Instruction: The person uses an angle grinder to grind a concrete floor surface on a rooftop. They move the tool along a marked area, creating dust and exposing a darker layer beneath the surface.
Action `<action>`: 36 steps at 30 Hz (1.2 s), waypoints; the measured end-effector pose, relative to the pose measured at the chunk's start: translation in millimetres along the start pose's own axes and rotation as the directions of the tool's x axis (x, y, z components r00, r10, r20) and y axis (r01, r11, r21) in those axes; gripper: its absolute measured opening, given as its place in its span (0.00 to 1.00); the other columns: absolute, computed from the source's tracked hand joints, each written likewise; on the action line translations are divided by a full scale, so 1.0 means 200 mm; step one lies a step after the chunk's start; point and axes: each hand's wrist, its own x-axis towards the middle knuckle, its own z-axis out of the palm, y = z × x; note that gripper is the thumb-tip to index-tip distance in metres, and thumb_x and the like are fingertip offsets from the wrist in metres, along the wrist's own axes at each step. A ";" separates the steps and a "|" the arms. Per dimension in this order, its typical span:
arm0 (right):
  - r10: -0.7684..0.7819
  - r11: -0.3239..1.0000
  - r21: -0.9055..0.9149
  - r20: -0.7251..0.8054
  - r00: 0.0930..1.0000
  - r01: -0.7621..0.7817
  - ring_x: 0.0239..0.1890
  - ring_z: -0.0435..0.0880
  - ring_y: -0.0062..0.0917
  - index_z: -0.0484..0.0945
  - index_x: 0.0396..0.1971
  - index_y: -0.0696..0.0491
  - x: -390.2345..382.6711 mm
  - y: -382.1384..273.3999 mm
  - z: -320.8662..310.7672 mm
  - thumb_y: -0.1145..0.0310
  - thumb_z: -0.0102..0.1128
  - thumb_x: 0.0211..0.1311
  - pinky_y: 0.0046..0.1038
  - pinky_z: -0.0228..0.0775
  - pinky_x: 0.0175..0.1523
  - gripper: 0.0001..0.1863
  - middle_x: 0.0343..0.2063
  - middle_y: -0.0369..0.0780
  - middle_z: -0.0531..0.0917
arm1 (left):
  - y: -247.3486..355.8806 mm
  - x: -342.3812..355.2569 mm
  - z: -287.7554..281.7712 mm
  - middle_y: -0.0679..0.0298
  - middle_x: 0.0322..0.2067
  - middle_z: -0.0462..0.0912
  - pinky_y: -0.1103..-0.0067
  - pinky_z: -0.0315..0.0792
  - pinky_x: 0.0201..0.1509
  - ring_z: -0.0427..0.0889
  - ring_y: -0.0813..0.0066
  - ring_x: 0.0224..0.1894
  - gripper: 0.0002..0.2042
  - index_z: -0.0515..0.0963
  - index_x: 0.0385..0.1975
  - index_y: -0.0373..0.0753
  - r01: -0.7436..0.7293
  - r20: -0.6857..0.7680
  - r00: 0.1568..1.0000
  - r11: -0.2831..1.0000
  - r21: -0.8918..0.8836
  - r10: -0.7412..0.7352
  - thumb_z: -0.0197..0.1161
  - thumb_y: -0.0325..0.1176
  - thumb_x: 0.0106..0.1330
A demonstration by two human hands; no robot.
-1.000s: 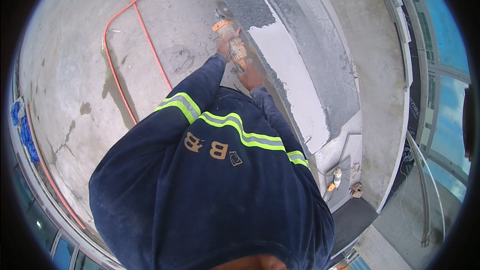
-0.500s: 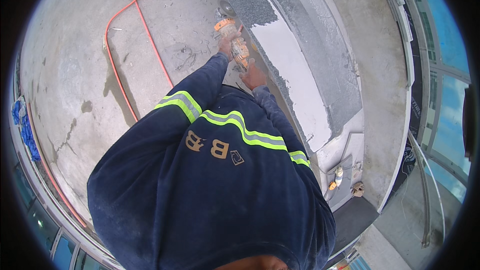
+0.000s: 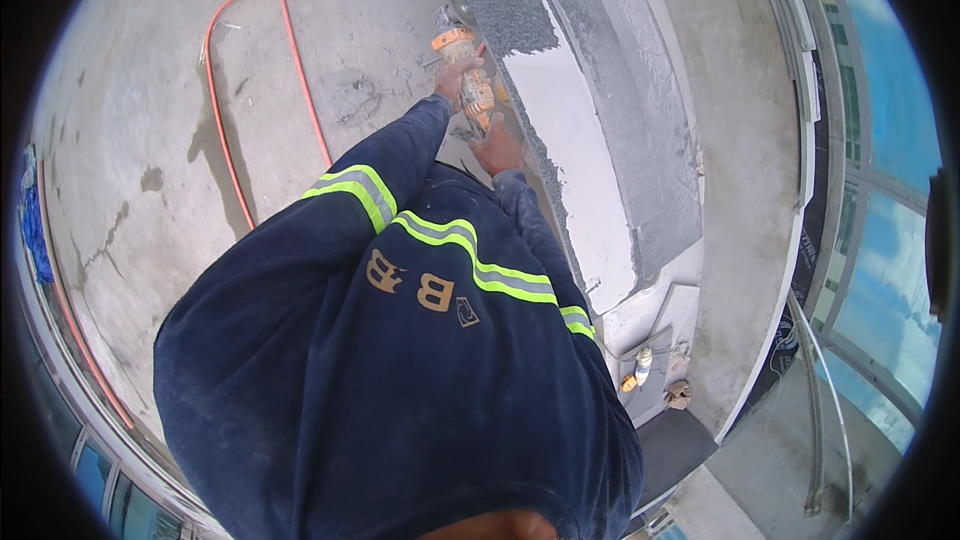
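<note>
Both hands are closed around an orange and pale, dust-covered angle grinder (image 3: pixel 474 92). My left hand (image 3: pixel 453 80) wraps its front part, just behind the orange collar. Behind it, my right hand (image 3: pixel 500 147) grips the rear end of the tool. The cutting disc (image 3: pixel 462 9) meets the left edge of a long grey speckled stone slab (image 3: pixel 497 2); whether it cuts into the stone I cannot tell. An irregular white patch (image 3: pixel 570 140) covers part of the slab's top.
A red hose (image 3: pixel 290 35) crosses the dusty concrete floor (image 3: pixel 130 120) on the left. A second orange and white power tool (image 3: pixel 637 368) lies on a grey board at the lower right, beside a brownish lump (image 3: pixel 678 395). Glass panels (image 3: pixel 900 240) line the far right.
The grinder's disc has come closer to the slab's edge and shows narrower, partly hidden. Both hands keep their grip. The whole view has shifted slightly.
</note>
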 end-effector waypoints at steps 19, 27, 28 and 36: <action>-0.013 0.999 0.030 -0.010 1.000 0.014 0.44 0.82 0.51 0.61 0.60 0.63 -0.05 0.02 -0.01 0.57 0.68 0.49 0.45 0.73 0.49 0.42 0.41 0.58 0.82 | -0.01 -0.08 0.05 0.59 0.29 0.79 0.67 0.82 0.28 0.84 0.63 0.25 0.21 0.74 0.42 0.34 -0.003 -0.053 0.999 0.998 -0.062 0.000 0.72 0.31 0.49; 0.021 0.998 0.065 0.009 1.000 -0.021 0.45 0.81 0.52 0.60 0.61 0.63 -0.05 -0.01 -0.01 0.57 0.66 0.49 0.45 0.72 0.50 0.42 0.40 0.59 0.81 | 0.02 -0.07 0.04 0.60 0.28 0.79 0.68 0.80 0.29 0.82 0.66 0.25 0.20 0.74 0.43 0.36 0.004 -0.021 1.000 1.000 -0.030 -0.005 0.70 0.31 0.51; 0.009 0.997 0.078 0.000 1.000 -0.009 0.45 0.81 0.52 0.60 0.61 0.63 -0.05 -0.01 -0.01 0.57 0.66 0.49 0.45 0.72 0.50 0.43 0.40 0.59 0.81 | 0.02 -0.06 0.04 0.60 0.28 0.79 0.69 0.80 0.29 0.82 0.66 0.25 0.20 0.74 0.43 0.36 0.009 -0.011 1.000 0.999 -0.033 -0.010 0.70 0.32 0.51; 0.034 0.999 0.029 -0.003 0.999 -0.034 0.45 0.82 0.49 0.60 0.62 0.61 -0.04 -0.01 0.00 0.55 0.67 0.50 0.45 0.73 0.50 0.42 0.41 0.55 0.82 | 0.01 -0.04 0.02 0.57 0.32 0.80 0.66 0.83 0.34 0.85 0.64 0.31 0.18 0.73 0.45 0.36 0.025 0.034 0.999 1.000 0.008 -0.025 0.67 0.34 0.57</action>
